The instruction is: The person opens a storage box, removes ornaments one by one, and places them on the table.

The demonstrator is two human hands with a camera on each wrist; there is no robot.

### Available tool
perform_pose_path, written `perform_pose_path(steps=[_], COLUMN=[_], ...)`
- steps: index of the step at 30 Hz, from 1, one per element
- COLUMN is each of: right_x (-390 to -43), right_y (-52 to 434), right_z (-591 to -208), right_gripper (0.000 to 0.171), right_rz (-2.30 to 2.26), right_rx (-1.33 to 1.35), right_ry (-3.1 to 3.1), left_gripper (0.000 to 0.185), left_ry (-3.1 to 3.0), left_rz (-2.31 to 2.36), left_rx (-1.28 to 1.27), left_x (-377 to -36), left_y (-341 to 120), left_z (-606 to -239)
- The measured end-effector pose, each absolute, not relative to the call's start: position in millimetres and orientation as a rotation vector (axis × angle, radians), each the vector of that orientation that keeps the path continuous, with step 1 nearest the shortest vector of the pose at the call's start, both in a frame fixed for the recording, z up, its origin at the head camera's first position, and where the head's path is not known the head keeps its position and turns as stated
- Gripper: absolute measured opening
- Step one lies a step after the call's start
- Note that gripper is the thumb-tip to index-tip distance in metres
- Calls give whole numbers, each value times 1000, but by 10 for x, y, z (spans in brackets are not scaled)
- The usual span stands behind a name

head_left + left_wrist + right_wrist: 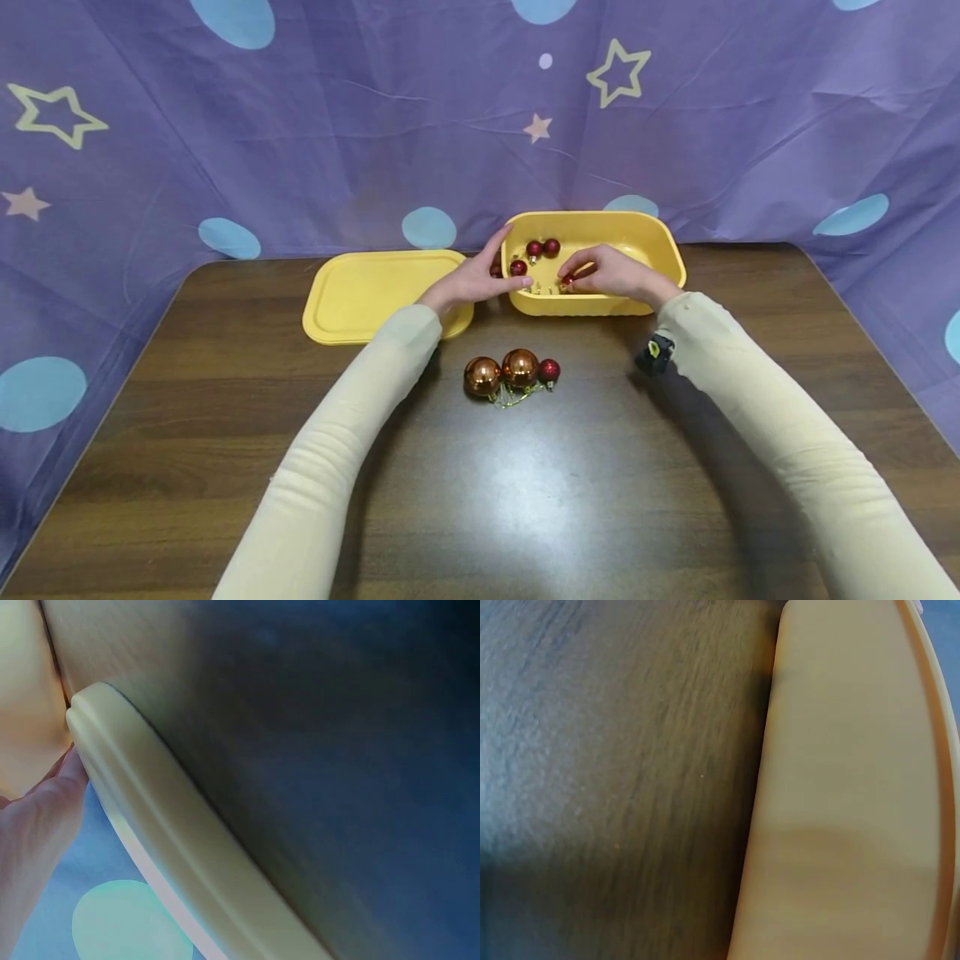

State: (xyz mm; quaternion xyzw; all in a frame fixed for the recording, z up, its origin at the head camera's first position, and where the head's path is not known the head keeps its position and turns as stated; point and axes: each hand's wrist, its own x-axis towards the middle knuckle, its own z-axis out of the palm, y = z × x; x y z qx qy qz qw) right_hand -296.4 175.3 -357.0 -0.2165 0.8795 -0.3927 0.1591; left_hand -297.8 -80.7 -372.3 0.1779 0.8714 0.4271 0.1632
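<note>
A yellow plastic box [581, 306] stands at the back of the table with small red baubles [552, 247] inside, mostly toward its left end. My left hand [476, 279] holds the box's left end, thumb over the rim and fingers along the outside. Between that thumb and forefinger a dark red bauble [496, 268] partly shows; whether the hand touches it I cannot tell. Reaching over the front rim, my right hand [611, 273] pinches a small red bauble [567, 282] low in the box. The right wrist view shows only the box's outer wall [847, 765] and table.
A yellow lid [375, 292] lies left of the box, under my left wrist. In front of the box are two copper baubles [521, 367], a small red bauble [550, 370] and gold string [513, 400] on the wooden table [480, 517]. A purple star-patterned cloth [360, 150] hangs behind.
</note>
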Motion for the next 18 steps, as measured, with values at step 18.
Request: perform_pose_path(steps=[18], right_x=[-2976], right_y=[1772], right_z=[-3603], right_gripper=[28], right_rz=[-1347], right_rx=[-565], right_ry=[2459], left_gripper=[101], left_ry=[2459], left_rz=[1274], left_rx=[516], left_x=[-2978], left_y=[-817], left_z=[-3735])
